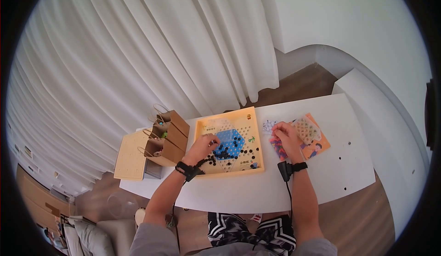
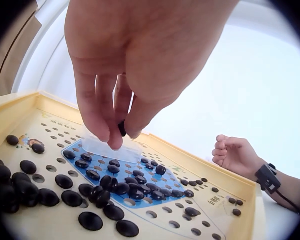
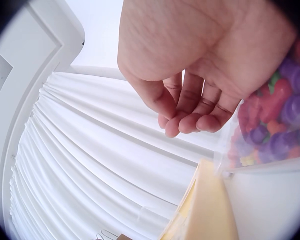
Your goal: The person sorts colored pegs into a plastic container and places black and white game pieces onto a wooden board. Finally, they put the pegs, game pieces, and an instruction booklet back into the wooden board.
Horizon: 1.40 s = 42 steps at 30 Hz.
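Black piece (image 2: 122, 128), one, shows in left grip (image 2: 135, 67).

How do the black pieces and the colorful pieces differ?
Color: the black pieces are uniformly dark, while the colorful pieces mix red, purple and orange. Shape: the black pieces are smooth, rounded discs; the colorful pieces look more irregular. Place: the black pieces lie loose in the yellow tray, except one in the left hand's fingers; the colorful pieces sit inside clear plastic. Both are small and numerous.
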Each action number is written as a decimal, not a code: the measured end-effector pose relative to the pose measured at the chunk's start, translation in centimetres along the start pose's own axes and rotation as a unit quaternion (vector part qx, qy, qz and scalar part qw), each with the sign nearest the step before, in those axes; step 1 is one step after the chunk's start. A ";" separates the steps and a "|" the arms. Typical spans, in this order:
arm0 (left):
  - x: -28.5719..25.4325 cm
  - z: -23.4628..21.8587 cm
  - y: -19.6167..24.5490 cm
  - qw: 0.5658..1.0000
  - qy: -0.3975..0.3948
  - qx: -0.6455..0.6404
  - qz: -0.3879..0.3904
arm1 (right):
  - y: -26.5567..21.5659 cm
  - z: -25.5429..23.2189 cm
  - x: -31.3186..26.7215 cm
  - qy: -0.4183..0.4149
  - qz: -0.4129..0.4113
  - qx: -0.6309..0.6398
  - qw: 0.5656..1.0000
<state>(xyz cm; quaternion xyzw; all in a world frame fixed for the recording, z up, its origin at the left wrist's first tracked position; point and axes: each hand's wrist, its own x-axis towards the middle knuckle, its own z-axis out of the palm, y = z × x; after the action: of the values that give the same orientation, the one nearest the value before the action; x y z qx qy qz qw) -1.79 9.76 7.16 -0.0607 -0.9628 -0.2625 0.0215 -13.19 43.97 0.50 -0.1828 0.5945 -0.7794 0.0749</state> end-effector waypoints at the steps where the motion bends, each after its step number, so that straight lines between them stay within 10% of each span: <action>1: 0.4 0.1 -0.1 0.999 0.003 -0.026 -0.030 | 0.0 0.0 0.0 0.001 0.005 0.008 1.000; 15: 4.1 0.6 -0.6 0.997 0.056 -0.042 0.041 | -0.4 0.2 0.0 0.010 0.020 0.024 0.999; 29: -1.7 0.3 -1.0 0.991 -0.130 0.041 0.013 | -0.1 0.1 0.2 -0.002 0.003 -0.021 1.000; 42: 1.4 -1.1 -0.8 0.999 -0.033 0.019 0.026 | 0.0 0.1 0.2 0.001 0.014 -0.007 1.000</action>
<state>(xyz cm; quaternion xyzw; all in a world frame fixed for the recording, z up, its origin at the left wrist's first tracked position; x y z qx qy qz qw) -3.27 8.70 7.84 -0.0935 -0.9658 -0.2418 -0.0021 -13.37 43.81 0.53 -0.1740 0.6023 -0.7745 0.0843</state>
